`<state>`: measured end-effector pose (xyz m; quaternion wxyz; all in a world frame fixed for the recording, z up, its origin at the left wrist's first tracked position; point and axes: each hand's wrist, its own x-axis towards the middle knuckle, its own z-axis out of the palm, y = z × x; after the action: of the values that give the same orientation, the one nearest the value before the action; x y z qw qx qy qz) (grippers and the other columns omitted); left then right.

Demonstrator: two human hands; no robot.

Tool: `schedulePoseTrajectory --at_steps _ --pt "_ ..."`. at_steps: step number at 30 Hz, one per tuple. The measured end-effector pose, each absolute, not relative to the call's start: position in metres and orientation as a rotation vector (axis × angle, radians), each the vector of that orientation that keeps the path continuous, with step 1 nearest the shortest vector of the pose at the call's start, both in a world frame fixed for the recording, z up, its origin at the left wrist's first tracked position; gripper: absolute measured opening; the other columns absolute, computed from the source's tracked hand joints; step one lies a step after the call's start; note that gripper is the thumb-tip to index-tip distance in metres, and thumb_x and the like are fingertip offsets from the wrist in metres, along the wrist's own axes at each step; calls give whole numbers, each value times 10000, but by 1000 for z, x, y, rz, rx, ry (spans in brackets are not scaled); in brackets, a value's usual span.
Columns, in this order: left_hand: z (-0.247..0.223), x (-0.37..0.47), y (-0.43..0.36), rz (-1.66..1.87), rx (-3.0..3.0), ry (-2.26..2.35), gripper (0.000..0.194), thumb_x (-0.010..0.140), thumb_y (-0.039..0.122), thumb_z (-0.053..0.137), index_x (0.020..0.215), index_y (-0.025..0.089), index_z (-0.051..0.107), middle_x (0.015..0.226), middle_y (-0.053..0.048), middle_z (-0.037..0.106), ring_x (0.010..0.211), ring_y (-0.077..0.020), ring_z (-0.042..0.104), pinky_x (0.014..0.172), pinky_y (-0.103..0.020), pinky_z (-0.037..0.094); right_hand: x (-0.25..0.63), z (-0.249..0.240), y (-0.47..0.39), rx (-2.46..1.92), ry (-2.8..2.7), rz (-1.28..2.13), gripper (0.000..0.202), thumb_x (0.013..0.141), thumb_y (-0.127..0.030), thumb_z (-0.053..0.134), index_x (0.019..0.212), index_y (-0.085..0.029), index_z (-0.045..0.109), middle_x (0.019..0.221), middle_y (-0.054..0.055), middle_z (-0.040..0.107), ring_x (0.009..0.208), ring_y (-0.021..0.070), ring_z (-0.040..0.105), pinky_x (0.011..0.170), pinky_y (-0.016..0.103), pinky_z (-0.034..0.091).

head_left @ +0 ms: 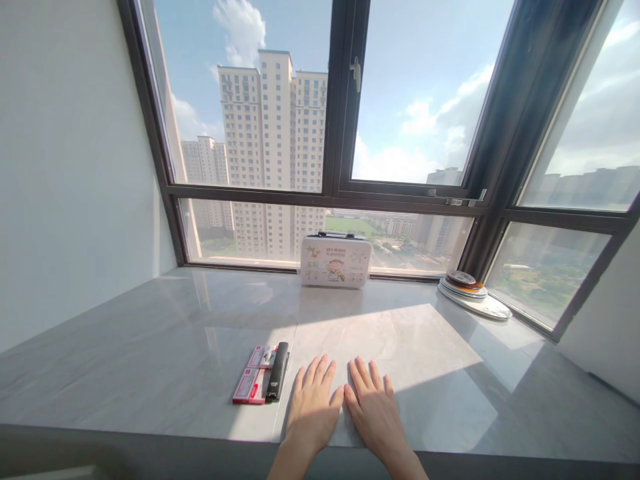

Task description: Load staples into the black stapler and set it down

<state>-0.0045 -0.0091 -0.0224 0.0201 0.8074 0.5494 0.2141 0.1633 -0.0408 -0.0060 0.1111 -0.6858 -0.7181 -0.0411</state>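
My left hand (pixel 313 405) lies flat, palm down, on the grey marbled sill top, its fingers stretched toward the window. Beside it my right hand (pixel 373 408) rests the same way, the two thumbs close together. Neither hand holds anything. Just left of my left hand is a black stapler (pixel 278 373), lying lengthwise away from me. Against the stapler's left side sit two small red-and-white boxes (pixel 249 387), which look like staple boxes; the far one has a picture of staples on it.
A white case with cartoon print and a black handle (pixel 336 262) stands upright by the window. A stack of plates or round trays (pixel 473 295) sits in the far right corner. The sill's front edge (pixel 175 437) runs close to me; a wall (pixel 75 167) bounds the left.
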Motion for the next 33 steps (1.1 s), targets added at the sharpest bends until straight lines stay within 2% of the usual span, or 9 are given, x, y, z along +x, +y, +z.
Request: schedulePoseTrajectory --at_steps 13,33 --pt "-21 -2 -10 691 2473 1715 543 1019 541 386 1543 398 394 1653 66 294 1529 -237 246 1266 -520 193 164 -6 -41 -1984 -2133 -185 542 1027 -404 358 1561 -317 399 1669 37 267 1541 353 218 1186 617 239" --pt "-15 -4 -12 662 2477 1715 529 1035 520 345 1549 399 383 1657 67 287 1529 -246 243 1264 -517 188 162 0 -41 -2041 -2061 -58 572 1027 -460 340 1577 -308 370 1669 12 275 1551 329 191 1219 577 193"
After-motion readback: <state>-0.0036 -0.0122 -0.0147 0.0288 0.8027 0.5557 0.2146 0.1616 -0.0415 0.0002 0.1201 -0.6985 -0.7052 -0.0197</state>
